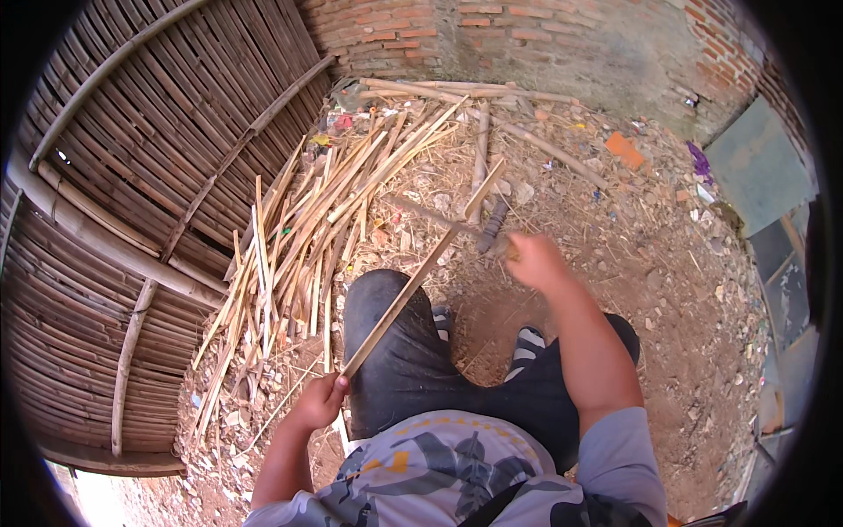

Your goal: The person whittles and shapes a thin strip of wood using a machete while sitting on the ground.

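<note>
1. The left hand (pixel 320 403) grasped a bamboo strip (pixel 399 303), slanted across the left knee (pixel 371 303).
2. The right hand (pixel 537 263) clutched a blurred blade (pixel 426 211), seemingly touching the strip.
3. Loose strips (pixel 309 235) lay heaped leftward.

Blur smears the long, thin, grey-brown blade (pixel 430 214); the right hand (pixel 539 263) hides most of its handle (pixel 512 252). The left hand (pixel 318 404) covers the near end of the flat, pale bamboo strip (pixel 398 306); black cloth trousers (pixel 395 400) partly hide grey-and-white striped footwear (pixel 526 346).
</note>
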`<action>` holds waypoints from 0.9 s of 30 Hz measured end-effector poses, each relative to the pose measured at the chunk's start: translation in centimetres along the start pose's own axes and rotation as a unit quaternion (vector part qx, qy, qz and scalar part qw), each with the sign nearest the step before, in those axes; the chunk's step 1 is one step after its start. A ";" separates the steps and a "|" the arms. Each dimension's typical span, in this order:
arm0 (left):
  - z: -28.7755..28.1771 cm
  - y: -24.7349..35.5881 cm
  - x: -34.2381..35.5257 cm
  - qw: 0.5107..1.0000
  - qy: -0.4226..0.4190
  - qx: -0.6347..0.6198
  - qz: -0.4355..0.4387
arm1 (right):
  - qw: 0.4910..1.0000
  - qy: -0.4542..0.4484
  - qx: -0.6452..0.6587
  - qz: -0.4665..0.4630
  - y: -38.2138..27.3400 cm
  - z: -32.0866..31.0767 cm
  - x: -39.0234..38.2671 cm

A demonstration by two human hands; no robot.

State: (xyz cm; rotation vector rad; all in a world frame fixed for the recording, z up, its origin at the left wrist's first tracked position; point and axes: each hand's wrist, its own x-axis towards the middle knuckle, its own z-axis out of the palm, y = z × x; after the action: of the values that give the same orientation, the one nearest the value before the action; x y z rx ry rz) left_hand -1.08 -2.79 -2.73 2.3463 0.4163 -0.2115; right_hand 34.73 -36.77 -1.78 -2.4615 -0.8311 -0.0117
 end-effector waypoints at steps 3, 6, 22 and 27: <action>-0.3 0.8 0.0 1.000 0.003 0.016 0.001 | 0.991 -0.053 -0.047 -0.111 -3.6 0.0 -0.7; -0.6 1.2 -0.2 0.998 0.017 0.059 0.022 | 0.980 -0.071 -0.093 -0.164 -4.0 0.5 -0.3; -0.6 1.2 -0.4 1.000 -0.002 0.015 0.003 | 0.978 -0.093 -0.070 -0.173 -4.6 0.6 -0.5; -0.4 0.7 -0.5 0.999 0.020 0.030 0.025 | 0.999 -0.031 0.030 0.021 -0.7 -0.2 0.5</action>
State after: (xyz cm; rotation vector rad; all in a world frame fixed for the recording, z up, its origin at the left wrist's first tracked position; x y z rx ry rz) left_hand -1.27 -3.11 -1.82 2.4203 0.3748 -0.1562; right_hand 34.79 -36.14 -1.18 -2.4318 -0.7949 0.1031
